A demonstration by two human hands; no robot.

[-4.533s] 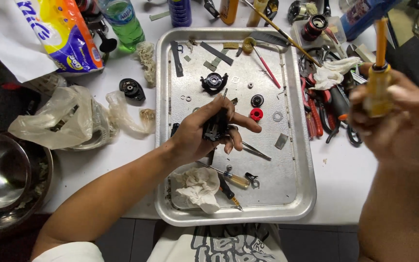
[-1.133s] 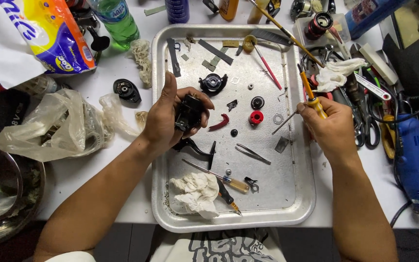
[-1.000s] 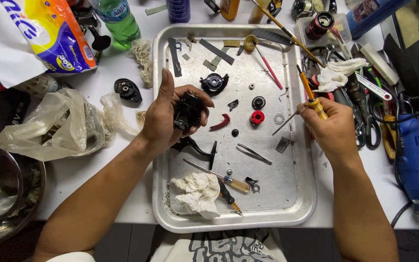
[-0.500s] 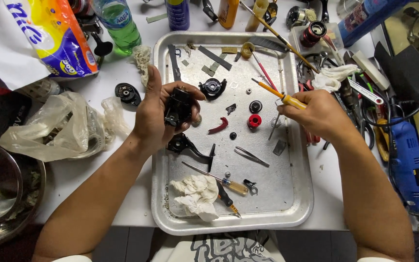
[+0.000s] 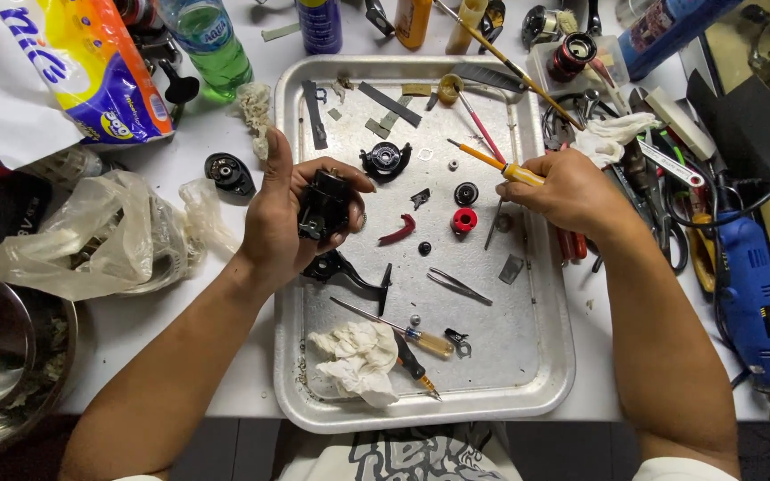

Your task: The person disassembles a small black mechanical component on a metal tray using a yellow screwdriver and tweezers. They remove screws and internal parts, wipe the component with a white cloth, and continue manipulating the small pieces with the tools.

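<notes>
Since half a second ago, we have drawn our right hand [image 5: 572, 191] and its orange-handled screwdriver [image 5: 496, 163] back a little toward the tray's right side, while our left hand [image 5: 291, 214] keeps the black reel body [image 5: 325, 203] raised over the metal tray [image 5: 545, 374].

Head view: left fingers [image 5: 349, 183] wrap closed around the reel body, thumb upright on its far side. Right fingers close on the screwdriver's handle, its tip pointing up-left toward the reel.

We judge the work goes best with the reel held steady, its open face turned toward the tip, and the tip brought in slowly above the loose parts.

Between the two sets of fingers lie a red curved piece [image 5: 397, 232], a red round cap [image 5: 463, 220] and small black bits; below them, tweezers [image 5: 458, 285] and a black crank handle [image 5: 349, 272]. Room is tight there. Freer tray floor lies below our right fingers, toward the near rim. Beyond the right fingers, pliers and a blue rotary tool [image 5: 750, 285] crowd the worktop [image 5: 225, 134]; left of the left fingers sits a crumpled plastic bag [image 5: 91, 240].
</notes>
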